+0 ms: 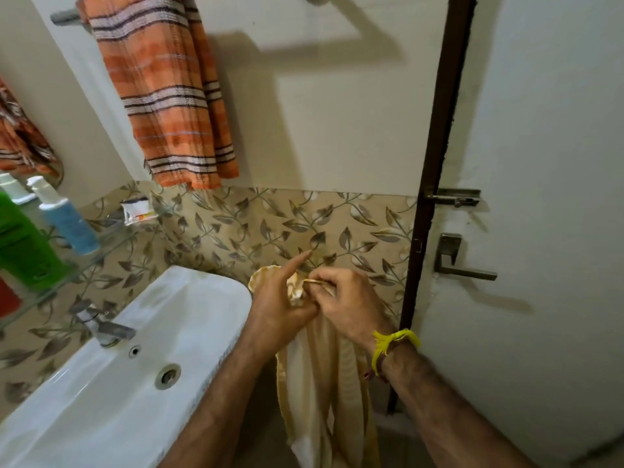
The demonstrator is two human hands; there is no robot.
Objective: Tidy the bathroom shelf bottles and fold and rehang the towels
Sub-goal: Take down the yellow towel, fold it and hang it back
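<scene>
At lower centre, left hand (280, 307) and right hand (347, 302) pinch one cream towel (317, 383), left forefinger extended; one orange striped towel (162, 96) hangs upper left.

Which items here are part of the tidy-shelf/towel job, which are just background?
Job:
cream towel, gripped by left hand and right hand
orange striped towel on the rail
blue bottle, green bottle, glass shelf

Background:
sink, tap, door handle, door bolt
</scene>
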